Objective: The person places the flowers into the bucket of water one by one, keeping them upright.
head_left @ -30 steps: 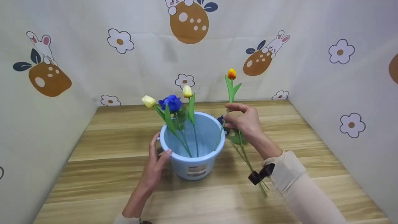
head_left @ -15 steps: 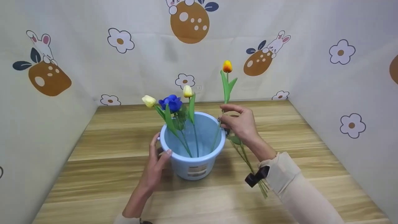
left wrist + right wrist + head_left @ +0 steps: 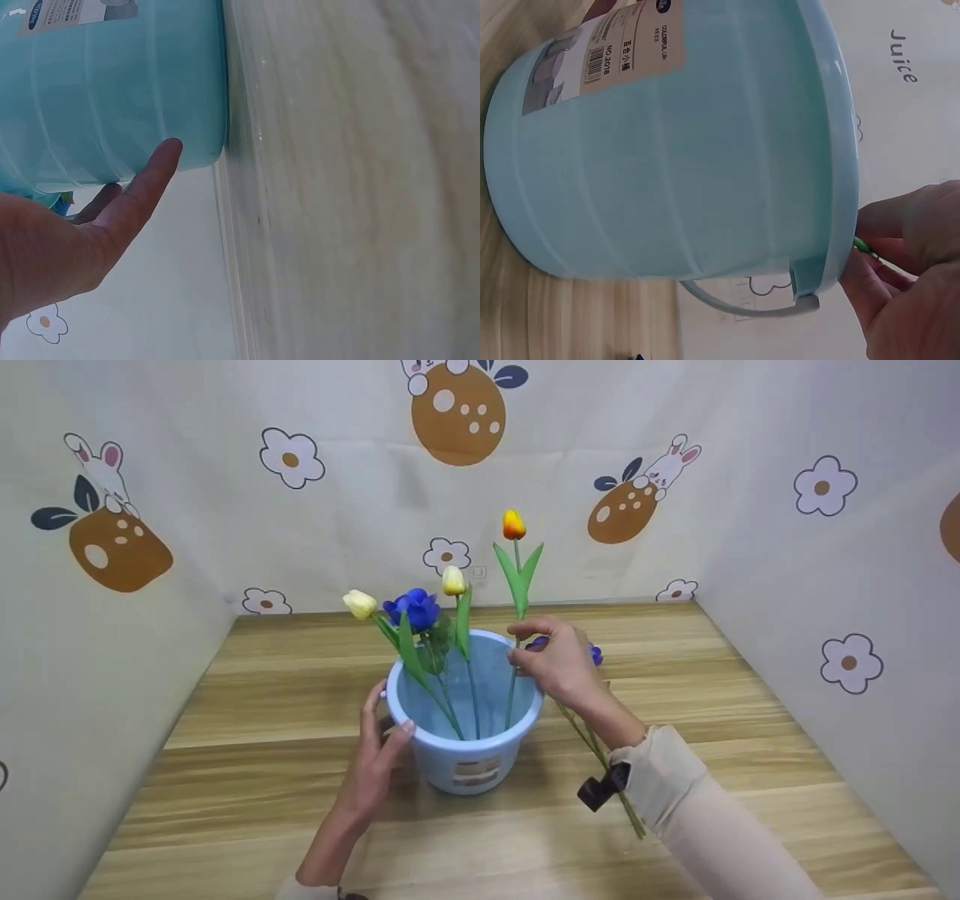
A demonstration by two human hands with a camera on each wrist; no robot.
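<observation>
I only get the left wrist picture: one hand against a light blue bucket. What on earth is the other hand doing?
Observer: In the head view, the right hand pinches the stem of an orange-and-yellow tulip, whose lower end is inside the bucket.

Visitor: How pretty! Is it the only flower in there?

Observer: No, three others lean inside: a creamy tulip at the left, a blue flower beside it, and a second pale tulip.

Visitor: And are any flowers outside it?

Observer: Yes, to the right of the bucket I can see loose stems and some blue petals, though the right hand and sleeve hide part of them.
</observation>
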